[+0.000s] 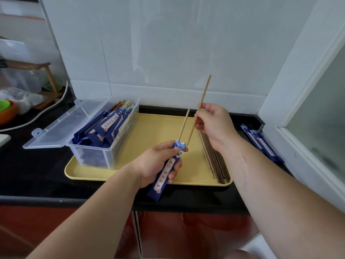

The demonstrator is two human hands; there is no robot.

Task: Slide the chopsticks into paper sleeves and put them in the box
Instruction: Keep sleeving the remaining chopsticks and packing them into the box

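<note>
A person's left hand holds a blue printed paper sleeve upright and tilted over the near edge of a yellow tray, its grip curled round the sleeve's upper half with the thumb pressed near the mouth. One pale wooden chopstick already stands in the sleeve, most of its length sticking out above. The right hand, raised above the tray, pinches a second pale chopstick between thumb and fingertips near its middle. The stick slants down to the right edge of the sleeve's mouth; whether its tip is inside cannot be told.

On the left of the tray stands a clear plastic box, its hinged lid thrown open over the black tabletop. The box is packed with sleeved chopsticks lying at a slant. A row of bare dark chopsticks lies along the tray's right side, below the right wrist. Spare blue sleeves rest on the tabletop to the right, apart from the tray. A white cable and an orange bowl sit at far left.
</note>
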